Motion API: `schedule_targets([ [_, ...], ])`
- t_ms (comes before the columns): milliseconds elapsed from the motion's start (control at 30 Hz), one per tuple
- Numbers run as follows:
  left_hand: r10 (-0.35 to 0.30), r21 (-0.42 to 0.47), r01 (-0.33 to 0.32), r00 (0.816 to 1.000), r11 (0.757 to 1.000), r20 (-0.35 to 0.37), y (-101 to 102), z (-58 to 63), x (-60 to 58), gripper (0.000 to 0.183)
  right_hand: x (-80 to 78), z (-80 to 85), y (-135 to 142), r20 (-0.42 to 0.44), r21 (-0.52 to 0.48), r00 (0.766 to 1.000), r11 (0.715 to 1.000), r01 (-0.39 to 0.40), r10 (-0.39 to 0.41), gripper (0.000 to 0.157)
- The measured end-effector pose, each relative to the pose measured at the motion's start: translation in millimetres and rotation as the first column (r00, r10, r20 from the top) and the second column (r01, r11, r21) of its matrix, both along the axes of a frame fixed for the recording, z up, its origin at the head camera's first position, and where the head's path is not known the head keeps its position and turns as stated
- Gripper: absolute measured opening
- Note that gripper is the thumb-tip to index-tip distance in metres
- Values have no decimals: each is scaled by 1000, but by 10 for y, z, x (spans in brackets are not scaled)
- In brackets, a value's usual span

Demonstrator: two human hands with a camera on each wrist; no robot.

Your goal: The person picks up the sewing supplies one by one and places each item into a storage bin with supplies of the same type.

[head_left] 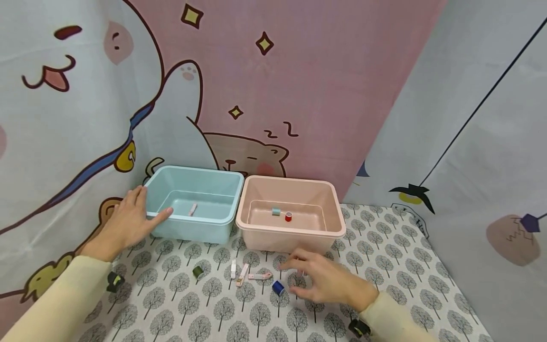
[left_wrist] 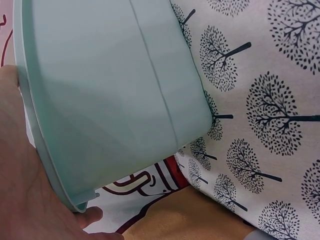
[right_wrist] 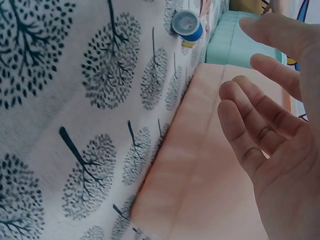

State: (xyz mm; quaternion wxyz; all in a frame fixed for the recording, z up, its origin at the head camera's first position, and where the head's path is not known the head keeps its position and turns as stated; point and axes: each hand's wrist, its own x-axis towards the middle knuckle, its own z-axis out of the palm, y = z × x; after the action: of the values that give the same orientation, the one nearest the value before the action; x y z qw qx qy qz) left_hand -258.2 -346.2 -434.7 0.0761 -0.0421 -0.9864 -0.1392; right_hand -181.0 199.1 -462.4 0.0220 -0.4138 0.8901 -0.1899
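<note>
Left hand: I have it at the front left corner of the blue tub, touching the rim; fingers extended along the left end, thumb spread apart from them.
Left wrist view: I see two fingertips past the rim corner.
Right hand: I have it over the desk, in front of the pink tub; fingers loosely bent, thumb and forefinger apart, nothing in the grasp in the right wrist view.
Hand spacing: I read both hands well apart from each other.
Blue spool: it lies on the desk just beside the right thumb, not touching it.
Pink item: I see part of it by the right fingers; I cannot tell what it is.
Clippers: a white clipper, a slanted clipper and a crosswise clipper lie close together, left of the blue spool.
Green spool: it lies farther left on the desk.
Blue tub contents: I count one pale clipper.
Pink tub contents: I count a teal spool and a red spool, near each other.
Tub layout: side by side, the blue tub on the left.
Desk cover: tree-print cloth.
</note>
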Motion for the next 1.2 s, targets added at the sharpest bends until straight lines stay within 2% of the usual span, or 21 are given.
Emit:
schedule_targets([
  [200, 2, -6, -2, 1000, 1000, 6, -3, 0, -2, 126, 14, -72, -12, 63, -16, 998, 1000, -1, 2, 57],
  [467, 3, -3, -3, 1000, 1000, 10, -16, -21, -25, 127, 40, -190, -56, 21, 18, 999, 999, -28, 28, 61],
  [767, 7, -4, -7, 1000, 1000, 15, -13, -8, -18, 127, 40, -257, -85, 81, 25, 996, 999, -36, 34, 62],
  [1200, 7, -3, -7, 1000, 1000, 16, -7, -1, -13, 127, 32, -352, -110, 96, 11, 993, 998, -66, 64, 68],
])
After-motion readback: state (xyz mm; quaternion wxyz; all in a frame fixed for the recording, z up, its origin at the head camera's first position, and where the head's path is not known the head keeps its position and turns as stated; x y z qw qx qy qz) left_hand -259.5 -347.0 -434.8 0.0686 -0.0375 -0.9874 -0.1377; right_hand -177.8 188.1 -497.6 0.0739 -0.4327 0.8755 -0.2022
